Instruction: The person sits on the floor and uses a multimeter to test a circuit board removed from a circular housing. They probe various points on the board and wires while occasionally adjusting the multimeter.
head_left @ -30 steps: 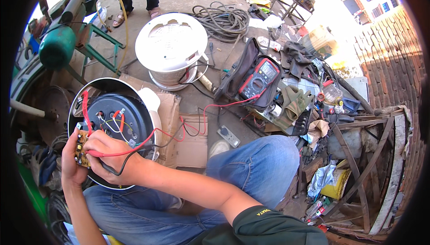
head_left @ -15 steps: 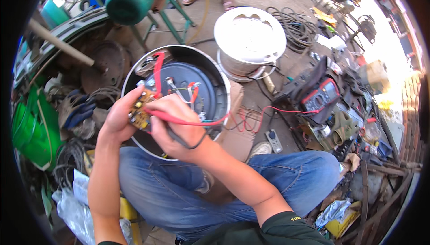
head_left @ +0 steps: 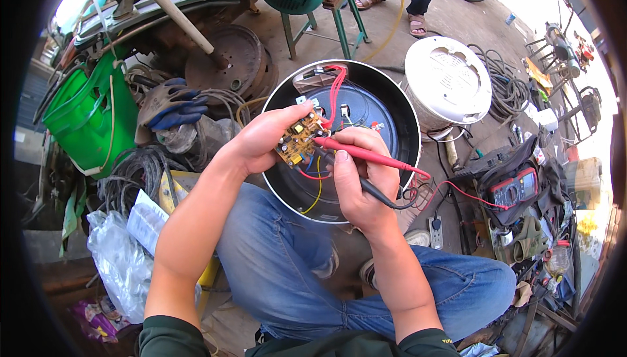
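Small amber-brown rectangular circuit board, populated with components: held above the near-left part of a round black metal pot-like housing with a pale rim. The component face was turned upward; the long axis appeared to be set diagonally, from lower left to upper right, the upper-right end directed toward the far side of the housing. Red insulated wires rose from that end, and a thin yellow wire hung below.

Left hand: board grasped at its left edge, thumb above and fingers largely hidden beneath, presumably so that the component face was left exposed and steady.

Right hand: closed around two probes, a slender red plastic probe and a slender black plastic probe. Both were aimed leftward at the board, seemingly paired so that two nearby spots could be reached one-handed. Whether metal was touched by either tip could not be told.

Beneath: dark blue-grey disc, seated inside the housing, presumably opened upward for access to its wiring.

Right: red-and-grey handheld multimeter, propped in a black fabric case, its display probably kept viewable; white round slotted appliance base, placed beyond the housing.

Left: bright green plastic bucket; blue-and-grey work gloves; crumpled clear plastic bag.
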`<move>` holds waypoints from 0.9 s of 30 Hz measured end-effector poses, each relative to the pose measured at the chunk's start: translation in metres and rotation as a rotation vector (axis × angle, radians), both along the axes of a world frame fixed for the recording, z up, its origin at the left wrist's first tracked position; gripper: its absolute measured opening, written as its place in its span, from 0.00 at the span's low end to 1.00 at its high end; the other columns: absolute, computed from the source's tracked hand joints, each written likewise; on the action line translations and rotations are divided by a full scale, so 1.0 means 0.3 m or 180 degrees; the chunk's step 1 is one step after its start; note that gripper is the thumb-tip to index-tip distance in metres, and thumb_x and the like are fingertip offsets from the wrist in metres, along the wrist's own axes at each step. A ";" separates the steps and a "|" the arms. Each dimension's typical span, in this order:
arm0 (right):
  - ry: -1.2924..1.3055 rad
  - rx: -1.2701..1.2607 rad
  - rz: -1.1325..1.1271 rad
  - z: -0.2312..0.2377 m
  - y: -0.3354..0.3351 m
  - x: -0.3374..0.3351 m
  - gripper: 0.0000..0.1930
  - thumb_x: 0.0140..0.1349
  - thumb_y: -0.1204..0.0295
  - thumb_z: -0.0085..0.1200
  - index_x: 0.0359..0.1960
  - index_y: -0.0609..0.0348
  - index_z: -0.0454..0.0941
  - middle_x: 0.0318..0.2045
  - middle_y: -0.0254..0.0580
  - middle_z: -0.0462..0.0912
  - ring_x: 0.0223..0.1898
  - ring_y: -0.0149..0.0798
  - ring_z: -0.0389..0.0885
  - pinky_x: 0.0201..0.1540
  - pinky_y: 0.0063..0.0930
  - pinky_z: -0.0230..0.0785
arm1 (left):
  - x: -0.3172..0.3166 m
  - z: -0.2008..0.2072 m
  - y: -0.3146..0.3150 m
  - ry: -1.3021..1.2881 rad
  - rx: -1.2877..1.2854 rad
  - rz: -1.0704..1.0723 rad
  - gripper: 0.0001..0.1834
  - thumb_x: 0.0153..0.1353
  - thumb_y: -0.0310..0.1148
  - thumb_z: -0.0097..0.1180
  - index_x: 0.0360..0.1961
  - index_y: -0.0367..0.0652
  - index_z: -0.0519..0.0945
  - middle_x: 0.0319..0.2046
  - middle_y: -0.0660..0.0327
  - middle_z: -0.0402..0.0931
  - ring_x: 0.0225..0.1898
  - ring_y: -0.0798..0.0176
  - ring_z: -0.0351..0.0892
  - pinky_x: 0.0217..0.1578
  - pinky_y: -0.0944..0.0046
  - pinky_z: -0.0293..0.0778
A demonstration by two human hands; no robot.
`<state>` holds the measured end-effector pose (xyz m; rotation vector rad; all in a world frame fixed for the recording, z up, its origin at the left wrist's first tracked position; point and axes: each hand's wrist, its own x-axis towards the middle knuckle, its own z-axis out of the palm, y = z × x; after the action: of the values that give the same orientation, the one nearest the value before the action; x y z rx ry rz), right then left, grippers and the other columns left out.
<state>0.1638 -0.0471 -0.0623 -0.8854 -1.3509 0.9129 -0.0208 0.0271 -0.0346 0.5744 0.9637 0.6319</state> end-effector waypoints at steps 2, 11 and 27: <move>-0.0017 0.0031 -0.0020 -0.003 0.002 -0.001 0.11 0.67 0.84 0.48 0.49 0.69 0.74 0.49 0.46 0.75 0.41 0.31 0.80 0.38 0.20 0.77 | 0.006 0.008 -0.001 -0.0019 -0.0066 0.0041 0.20 0.75 0.43 0.46 0.49 0.37 0.80 0.44 0.58 0.84 0.43 0.65 0.84 0.48 0.60 0.81; -0.0108 0.0521 -0.0150 -0.015 0.022 -0.028 0.12 0.62 0.86 0.50 0.47 0.68 0.75 0.47 0.49 0.75 0.44 0.35 0.78 0.46 0.25 0.74 | 0.004 0.011 0.003 -0.0048 0.0024 0.0004 0.19 0.75 0.43 0.46 0.49 0.38 0.80 0.44 0.57 0.83 0.43 0.64 0.84 0.48 0.60 0.81; -0.0283 0.0542 -0.0288 0.022 0.025 -0.021 0.10 0.57 0.84 0.56 0.42 0.67 0.79 0.39 0.52 0.81 0.41 0.49 0.82 0.45 0.36 0.75 | 0.005 0.014 -0.002 -0.0028 0.0013 -0.0047 0.19 0.75 0.43 0.47 0.49 0.38 0.80 0.45 0.57 0.83 0.44 0.64 0.84 0.48 0.60 0.81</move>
<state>0.1576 -0.0395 -0.0558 -0.8565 -1.4302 0.6849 -0.0193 0.0263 -0.0304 0.5815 0.9493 0.6230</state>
